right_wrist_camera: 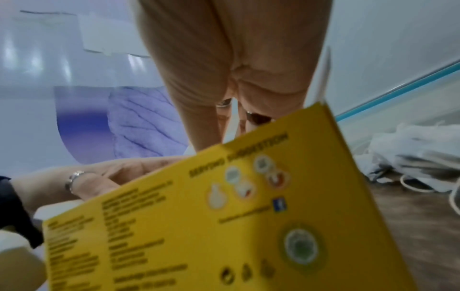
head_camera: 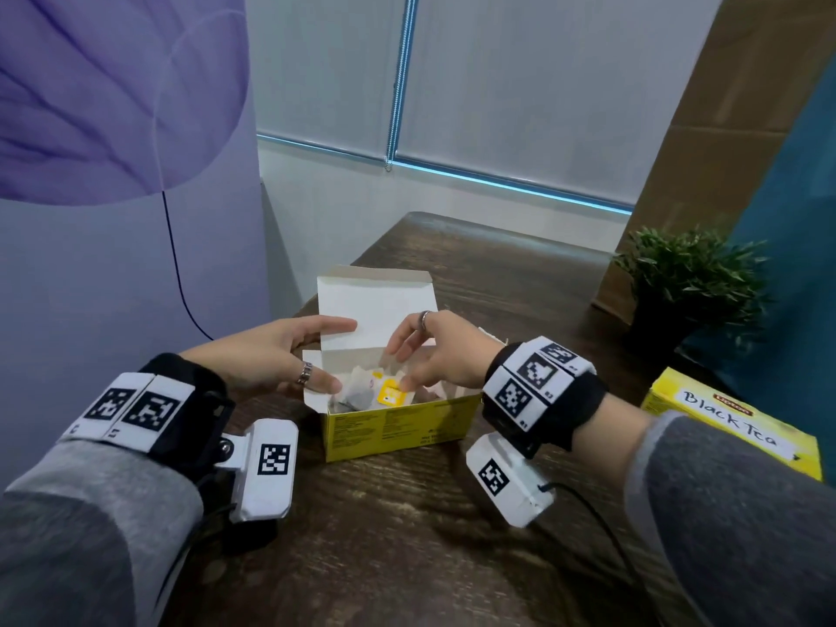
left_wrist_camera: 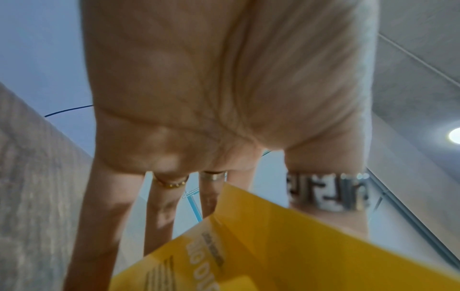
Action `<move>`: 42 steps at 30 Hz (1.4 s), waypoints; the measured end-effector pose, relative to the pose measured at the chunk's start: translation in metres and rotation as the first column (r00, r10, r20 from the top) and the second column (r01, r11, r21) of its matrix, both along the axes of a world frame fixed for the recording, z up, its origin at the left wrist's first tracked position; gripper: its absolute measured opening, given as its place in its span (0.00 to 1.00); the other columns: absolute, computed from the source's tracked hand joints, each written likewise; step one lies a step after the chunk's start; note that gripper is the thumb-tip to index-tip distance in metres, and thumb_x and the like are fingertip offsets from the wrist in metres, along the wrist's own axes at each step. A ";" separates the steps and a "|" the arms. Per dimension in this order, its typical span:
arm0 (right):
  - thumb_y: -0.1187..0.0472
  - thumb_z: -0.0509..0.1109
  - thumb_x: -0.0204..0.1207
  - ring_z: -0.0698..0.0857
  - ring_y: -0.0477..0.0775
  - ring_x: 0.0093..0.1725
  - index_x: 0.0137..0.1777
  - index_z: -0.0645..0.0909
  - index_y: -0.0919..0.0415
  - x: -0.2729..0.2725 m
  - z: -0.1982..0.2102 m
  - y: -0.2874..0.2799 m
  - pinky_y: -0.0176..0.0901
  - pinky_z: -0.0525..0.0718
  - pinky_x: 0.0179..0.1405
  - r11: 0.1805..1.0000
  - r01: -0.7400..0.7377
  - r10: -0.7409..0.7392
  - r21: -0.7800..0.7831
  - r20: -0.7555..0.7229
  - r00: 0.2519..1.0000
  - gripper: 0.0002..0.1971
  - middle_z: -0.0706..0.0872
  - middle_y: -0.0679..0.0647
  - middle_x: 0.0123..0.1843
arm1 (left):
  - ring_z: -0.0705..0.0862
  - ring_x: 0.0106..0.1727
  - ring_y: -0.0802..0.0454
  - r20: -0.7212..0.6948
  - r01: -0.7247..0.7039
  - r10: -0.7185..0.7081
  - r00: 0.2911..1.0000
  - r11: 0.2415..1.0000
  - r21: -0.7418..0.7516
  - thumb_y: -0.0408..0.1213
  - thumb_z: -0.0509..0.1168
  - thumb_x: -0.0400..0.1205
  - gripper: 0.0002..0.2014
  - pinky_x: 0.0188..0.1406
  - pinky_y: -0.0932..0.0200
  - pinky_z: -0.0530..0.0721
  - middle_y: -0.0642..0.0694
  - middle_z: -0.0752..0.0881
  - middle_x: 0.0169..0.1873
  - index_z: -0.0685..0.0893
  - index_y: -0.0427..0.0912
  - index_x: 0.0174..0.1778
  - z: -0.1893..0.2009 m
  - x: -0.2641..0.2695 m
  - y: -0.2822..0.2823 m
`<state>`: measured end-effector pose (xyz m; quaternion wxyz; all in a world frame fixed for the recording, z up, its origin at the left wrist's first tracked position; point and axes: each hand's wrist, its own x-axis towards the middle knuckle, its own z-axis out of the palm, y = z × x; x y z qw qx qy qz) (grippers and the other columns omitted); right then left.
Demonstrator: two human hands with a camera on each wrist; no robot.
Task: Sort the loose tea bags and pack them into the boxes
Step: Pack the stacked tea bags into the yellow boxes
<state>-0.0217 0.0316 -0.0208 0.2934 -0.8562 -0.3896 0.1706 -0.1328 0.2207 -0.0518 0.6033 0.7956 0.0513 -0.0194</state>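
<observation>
Open yellow box [head_camera: 398, 427] on desk [head_camera: 407, 536], lid up, tea bags [head_camera: 362, 386] inside. Left hand [head_camera: 271, 355] steadying box end, grip relaxed, holding nothing. Right hand [head_camera: 434, 355] over bags; grip state not discernible. Advised: press bags flat, tags tucked, before closing lid.

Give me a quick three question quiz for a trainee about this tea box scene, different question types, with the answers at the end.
1. True or false: the lid of the yellow box between the hands is closed.
2. Multiple choice: the handwritten label on the second box at the right reads A) Green Tea B) Black Tea C) Mint Tea.
3. Fill in: the left hand touches the open box's raised ____.

Key: 1 false, the lid stands open with tea bags inside. 2 B. 3 lid. The right hand hangs over the opening.
</observation>
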 end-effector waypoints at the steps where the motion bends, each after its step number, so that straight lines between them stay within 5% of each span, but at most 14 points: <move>1: 0.75 0.78 0.63 0.79 0.46 0.29 0.46 0.80 0.55 0.001 0.001 -0.002 0.39 0.83 0.31 1.000 0.003 -0.003 0.011 -0.018 1.000 0.18 0.82 0.50 0.44 | 0.85 0.61 0.47 -0.004 0.001 -0.001 1.000 1.000 0.001 0.33 0.79 0.56 0.44 0.68 0.38 0.75 0.52 0.87 0.60 0.74 0.53 0.71 0.000 0.000 0.000; 3: 0.74 0.77 0.63 0.81 0.48 0.30 0.47 0.81 0.56 0.001 0.002 -0.005 0.48 0.85 0.40 0.999 -0.012 0.012 -0.033 0.004 1.000 0.17 0.82 0.49 0.41 | 0.86 0.61 0.49 -0.008 0.014 -0.014 1.000 1.000 0.001 0.38 0.82 0.50 0.49 0.68 0.39 0.76 0.54 0.88 0.58 0.74 0.53 0.72 -0.001 -0.001 0.002; 5: 0.70 0.77 0.65 0.82 0.46 0.35 0.49 0.82 0.55 0.004 0.008 -0.010 0.43 0.84 0.45 0.994 -0.026 0.045 -0.103 0.191 0.981 0.15 0.84 0.48 0.41 | 0.86 0.61 0.50 -0.004 0.025 -0.025 1.000 1.000 -0.008 0.44 0.86 0.42 0.53 0.66 0.41 0.77 0.56 0.88 0.58 0.76 0.56 0.68 -0.002 0.000 0.004; 7: 0.66 0.76 0.68 0.83 0.46 0.40 0.48 0.82 0.54 0.013 0.020 -0.020 0.37 0.82 0.44 1.000 0.011 -0.013 0.011 0.312 0.950 0.11 0.85 0.49 0.43 | 0.87 0.59 0.50 0.002 0.030 -0.030 1.000 0.999 -0.023 0.50 0.87 0.39 0.53 0.63 0.44 0.78 0.56 0.88 0.57 0.78 0.58 0.65 -0.003 0.002 0.005; 10: 0.61 0.72 0.74 0.84 0.50 0.40 0.42 0.79 0.51 0.047 0.035 -0.043 0.35 0.79 0.34 0.956 0.189 -0.242 0.222 0.239 0.940 0.05 0.86 0.53 0.43 | 0.88 0.56 0.53 0.015 0.042 -0.042 0.999 0.999 -0.034 0.51 0.87 0.37 0.54 0.52 0.56 0.85 0.55 0.89 0.55 0.78 0.57 0.64 -0.003 0.003 0.007; 12: 0.59 0.70 0.77 0.84 0.55 0.44 0.46 0.78 0.53 0.073 0.029 -0.057 0.41 0.80 0.34 0.927 0.333 -0.357 0.170 0.134 0.925 0.03 0.85 0.57 0.48 | 0.88 0.56 0.53 0.019 0.043 -0.043 0.999 0.998 -0.039 0.51 0.87 0.37 0.54 0.49 0.60 0.87 0.54 0.89 0.56 0.78 0.57 0.64 -0.002 0.003 0.008; 15: 0.51 0.68 0.78 0.79 0.58 0.66 0.71 0.71 0.60 0.104 0.003 -0.070 0.50 0.78 0.63 0.877 0.450 -0.417 -0.167 0.199 0.887 0.25 0.78 0.59 0.69 | 0.88 0.55 0.53 0.011 0.039 -0.039 0.999 0.999 -0.029 0.45 0.86 0.41 0.51 0.47 0.61 0.87 0.53 0.88 0.57 0.78 0.57 0.64 -0.002 0.002 0.008; 17: 0.47 0.70 0.75 0.78 0.60 0.69 0.78 0.62 0.63 0.112 -0.016 -0.074 0.53 0.77 0.67 0.860 0.427 -0.409 -0.279 0.124 0.904 0.37 0.76 0.59 0.73 | 0.88 0.55 0.54 0.010 0.029 -0.029 1.000 1.000 -0.012 0.42 0.83 0.46 0.48 0.49 0.59 0.86 0.53 0.88 0.58 0.77 0.57 0.66 -0.002 0.001 0.008; 21: 0.54 0.79 0.68 0.84 0.60 0.56 0.76 0.64 0.61 0.111 -0.028 -0.072 0.49 0.83 0.45 0.882 0.392 -0.408 -0.262 -0.007 0.913 0.39 0.82 0.60 0.63 | 0.87 0.51 0.54 0.019 0.017 -0.017 1.000 1.000 0.025 0.55 0.85 0.38 0.53 0.42 0.53 0.75 0.58 0.88 0.55 0.78 0.60 0.64 -0.002 -0.001 0.010; 24: 0.59 0.80 0.66 0.82 0.54 0.41 0.53 0.76 0.59 0.110 -0.030 -0.073 0.41 0.82 0.29 0.905 0.378 -0.396 -0.195 -0.063 0.916 0.19 0.81 0.53 0.41 | 0.85 0.52 0.51 0.020 0.001 -0.002 1.000 1.000 0.031 0.57 0.85 0.37 0.54 0.44 0.50 0.71 0.57 0.88 0.55 0.78 0.60 0.64 -0.004 0.000 0.012; 27: 0.64 0.79 0.67 0.81 0.53 0.31 0.39 0.71 0.57 0.111 -0.030 -0.078 0.41 0.81 0.25 0.916 0.373 -0.389 -0.149 -0.098 0.916 0.16 0.80 0.52 0.34 | 0.85 0.52 0.48 0.018 -0.013 0.012 1.000 0.999 0.040 0.56 0.85 0.37 0.56 0.45 0.48 0.71 0.56 0.89 0.55 0.77 0.58 0.67 -0.005 0.001 0.013; 32: 0.67 0.77 0.70 0.84 0.54 0.30 0.40 0.69 0.58 0.103 -0.008 -0.102 0.39 0.83 0.17 0.932 0.363 -0.362 0.000 -0.094 0.928 0.15 0.82 0.57 0.39 | 0.82 0.62 0.35 0.000 -0.029 0.029 1.000 0.998 0.049 0.54 0.86 0.39 0.53 0.52 0.44 0.71 0.53 0.88 0.58 0.79 0.60 0.65 -0.005 0.001 0.013; 36: 0.69 0.74 0.72 0.82 0.42 0.19 0.40 0.70 0.59 0.082 0.026 -0.112 0.33 0.78 0.14 0.953 0.275 -0.265 0.128 -0.088 0.960 0.13 0.83 0.55 0.36 | 0.84 0.54 0.45 0.007 -0.029 0.028 1.000 0.999 0.043 0.56 0.85 0.36 0.54 0.49 0.47 0.70 0.55 0.88 0.55 0.79 0.60 0.64 -0.003 0.000 0.011; 42: 0.71 0.72 0.71 0.79 0.42 0.20 0.42 0.73 0.57 0.041 0.060 -0.074 0.30 0.74 0.15 0.954 0.081 -0.015 0.288 -0.223 0.975 0.11 0.84 0.49 0.27 | 0.85 0.53 0.46 -0.015 -0.020 0.020 1.000 0.999 0.031 0.51 0.86 0.39 0.51 0.48 0.46 0.71 0.54 0.88 0.56 0.79 0.61 0.63 -0.003 0.000 0.008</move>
